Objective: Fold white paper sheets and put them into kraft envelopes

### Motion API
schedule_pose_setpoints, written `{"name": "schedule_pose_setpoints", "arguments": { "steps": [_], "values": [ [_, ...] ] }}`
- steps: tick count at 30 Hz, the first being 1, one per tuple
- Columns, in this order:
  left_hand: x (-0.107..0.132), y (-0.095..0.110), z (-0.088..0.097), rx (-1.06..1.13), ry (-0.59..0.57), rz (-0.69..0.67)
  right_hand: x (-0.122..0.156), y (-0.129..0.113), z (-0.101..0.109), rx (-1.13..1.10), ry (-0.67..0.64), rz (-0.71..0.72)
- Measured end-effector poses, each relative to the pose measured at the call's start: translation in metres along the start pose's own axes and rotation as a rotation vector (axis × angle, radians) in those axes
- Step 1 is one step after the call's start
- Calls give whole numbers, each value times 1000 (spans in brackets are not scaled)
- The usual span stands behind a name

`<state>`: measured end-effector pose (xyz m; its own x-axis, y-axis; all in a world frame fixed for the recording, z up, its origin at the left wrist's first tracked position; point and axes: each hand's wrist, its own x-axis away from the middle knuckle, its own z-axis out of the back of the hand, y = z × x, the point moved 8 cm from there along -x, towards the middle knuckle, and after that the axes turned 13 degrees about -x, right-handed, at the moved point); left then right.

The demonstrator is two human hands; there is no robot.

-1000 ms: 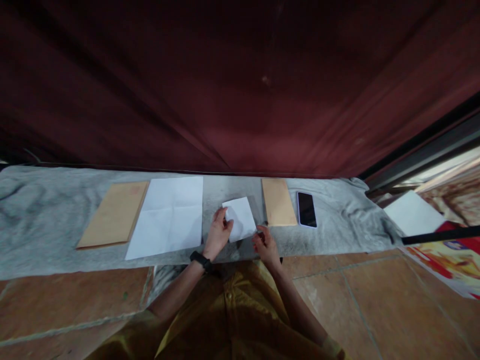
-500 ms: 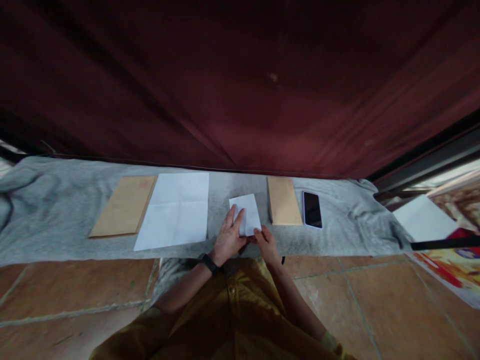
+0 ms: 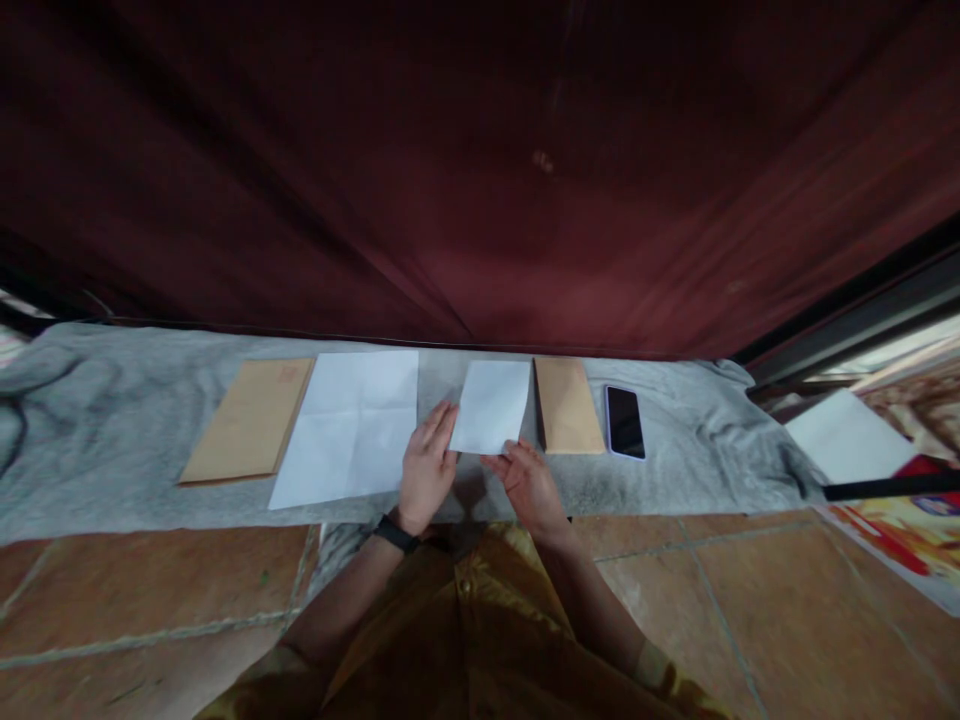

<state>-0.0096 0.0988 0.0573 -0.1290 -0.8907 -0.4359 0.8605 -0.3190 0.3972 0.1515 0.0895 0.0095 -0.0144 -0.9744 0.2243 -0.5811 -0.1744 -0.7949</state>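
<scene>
A folded sheet of white paper [image 3: 491,405] is between my hands, its lower edge toward me. My right hand [image 3: 531,487] pinches its lower right corner, thumb on top and fingers underneath. My left hand [image 3: 427,468], with a dark band on the wrist, is at the lower left corner; its fingers lie together along the left edge, and its thumb is partly hidden. To the left lies a larger white sheet [image 3: 352,425] with crossing creases. On the right, a brown envelope [image 3: 568,408] sits close to the folded paper.
A second stack of brown envelopes [image 3: 247,420] lies at the far left. Beyond the right envelope is a phone [image 3: 625,422] with a dark screen. Grey cloth [image 3: 697,430] covers the narrow surface. A dark red hanging sheet [image 3: 480,200] rises behind it; more white paper [image 3: 851,435] is far right.
The folded paper now looks larger and flatter and has moved slightly away from me. My left hand has shifted from on top of it to its left edge.
</scene>
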Motion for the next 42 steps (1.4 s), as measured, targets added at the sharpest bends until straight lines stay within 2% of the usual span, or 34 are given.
{"name": "schedule_pose_setpoints", "arguments": {
  "steps": [2,4,6,9,11,13,15,17,19,21,23,26,30,35,42],
  "values": [
    [-2,6,8,-116,6,-114,-1,2,5,-45,39,-7],
    [1,11,6,-230,-25,-207,-2,7,18,-106,98,-34],
    [7,15,-8,-323,-89,-280,-2,17,35,-145,173,-84],
    [22,16,-39,-420,-203,-366,1,32,66,-138,296,-143],
    [33,16,-58,-454,-269,-403,3,37,81,-102,312,-150],
    [41,16,-70,-463,-319,-417,7,36,92,-3,309,-116],
    [46,16,-75,-449,-350,-419,11,23,98,210,295,-4],
    [47,17,-75,-422,-364,-421,17,1,91,521,246,191],
    [46,17,-74,-393,-358,-421,23,-16,73,829,167,390],
    [46,17,-73,-374,-343,-423,25,-21,53,1025,69,504],
    [48,18,-74,-368,-326,-428,22,-14,33,1076,-76,511],
    [58,23,-76,-371,-293,-448,13,5,11,1022,-300,435],
    [73,31,-78,-367,-252,-533,2,23,0,1052,-462,400],
    [79,34,-74,-343,-220,-619,-10,31,0,1209,-543,461],
    [80,33,-72,-384,-187,-637,-37,32,-5,1300,-508,510]
  ]
}}
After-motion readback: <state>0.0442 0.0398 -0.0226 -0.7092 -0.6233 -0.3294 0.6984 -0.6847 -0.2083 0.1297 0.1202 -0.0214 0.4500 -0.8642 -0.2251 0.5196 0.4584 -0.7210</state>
